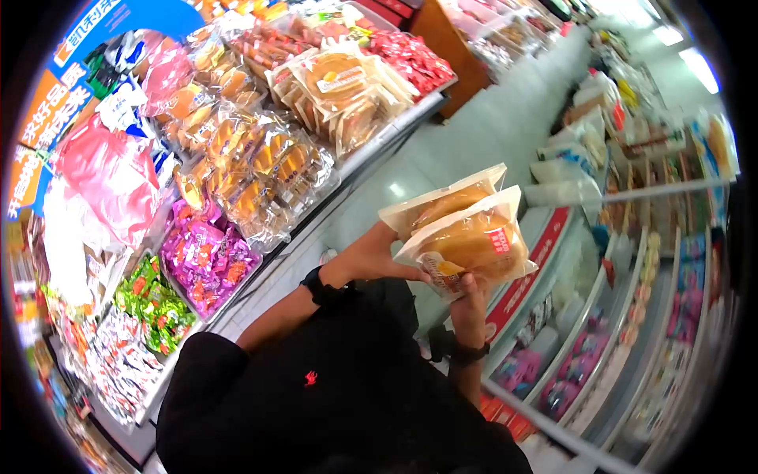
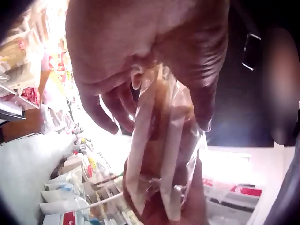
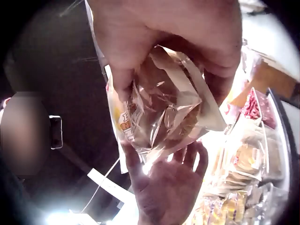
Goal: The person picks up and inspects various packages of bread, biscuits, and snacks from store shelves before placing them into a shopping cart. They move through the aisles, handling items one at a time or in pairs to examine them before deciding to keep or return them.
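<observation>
Two clear plastic packets of round, flat golden bread are held together in front of the body. The front packet [image 1: 474, 245] bears a red label and overlaps the rear packet [image 1: 446, 207]; in the left wrist view the two packets [image 2: 161, 154] stand edge-on, side by side. My left hand [image 1: 371, 257] grips them from the left, thumb to one side and fingers to the other. From below, my right hand [image 1: 470, 310] holds the near edge with its thumb on the front packet; most of its fingers are hidden behind. Crinkled wrap [image 3: 168, 103] fills the right wrist view between both hands.
A sloped display to the left holds a stack of similar bread packets [image 1: 335, 87], bagged buns [image 1: 260, 166], purple-wrapped sweets [image 1: 205, 257] and green-wrapped sweets [image 1: 150, 304]. A chilled shelf case [image 1: 584, 340] stands at the right. An aisle floor [image 1: 489, 118] runs between them.
</observation>
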The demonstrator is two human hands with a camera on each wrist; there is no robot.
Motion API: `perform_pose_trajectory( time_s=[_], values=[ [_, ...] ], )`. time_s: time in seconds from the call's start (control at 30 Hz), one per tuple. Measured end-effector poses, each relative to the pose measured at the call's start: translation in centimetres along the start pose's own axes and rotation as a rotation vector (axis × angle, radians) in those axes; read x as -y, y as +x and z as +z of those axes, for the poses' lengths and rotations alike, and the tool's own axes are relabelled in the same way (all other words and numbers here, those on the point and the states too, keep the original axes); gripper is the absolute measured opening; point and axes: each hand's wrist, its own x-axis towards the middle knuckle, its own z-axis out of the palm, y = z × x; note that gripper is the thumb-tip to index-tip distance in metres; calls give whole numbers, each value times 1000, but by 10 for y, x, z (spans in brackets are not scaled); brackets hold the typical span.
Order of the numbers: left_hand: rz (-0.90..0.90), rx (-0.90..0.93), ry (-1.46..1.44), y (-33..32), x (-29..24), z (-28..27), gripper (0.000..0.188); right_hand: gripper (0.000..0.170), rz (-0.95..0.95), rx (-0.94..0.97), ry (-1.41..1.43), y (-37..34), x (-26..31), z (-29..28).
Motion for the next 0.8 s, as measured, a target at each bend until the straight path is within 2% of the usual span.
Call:
perform_pose_trajectory(
  time_s=[0.07,0.1,0.13,0.17,0.2,0.23,0.3,0.33,0.37,0.4,0.43,0.47,0.5,0.57,0.67,0.73,0.8],
  values=[
    [16,-130,-499,28,25,-6,97,53,26,70,-62,53,6,-7],
    [-37,-129,-565,35,33,-16,95,52,66,102,-42,81,7,-9],
    [-35,-180,-553,37,43,-25,95,51,112,133,-23,108,9,-11],
    [-189,-255,-449,36,52,-34,89,50,244,201,31,137,18,-10],
    [-348,-328,-343,39,60,-43,84,50,272,246,36,168,21,-10],
    [-363,-283,-262,47,69,-54,73,49,338,344,-75,198,25,-8],
    [-455,-463,-213,65,64,-57,69,54,396,585,-274,255,32,2],
    [-523,-540,-201,74,65,-55,68,54,408,628,-264,283,33,11],
    [-539,-577,-191,86,57,-52,68,56,331,748,-343,306,30,23],
    [-546,-665,-29,101,45,-50,63,59,248,866,-419,327,27,35],
    [-551,-747,138,113,39,-52,59,61,209,930,-356,347,25,54],
    [-569,-776,147,119,42,-56,59,63,175,988,-292,364,23,71],
    [-555,-882,254,123,48,-62,54,65,140,1016,-370,381,18,85],
    [-496,-1045,410,139,40,-78,46,63,97,1088,-296,406,15,120],
    [-585,-1128,382,158,7,-114,51,61,127,1181,-207,436,12,167],
    [-632,-1117,466,151,20,-139,52,62,174,1177,-297,448,3,187],
    [-674,-1128,618,153,45,-172,55,61,-154,1089,-503,465,-10,210]
  ],
)
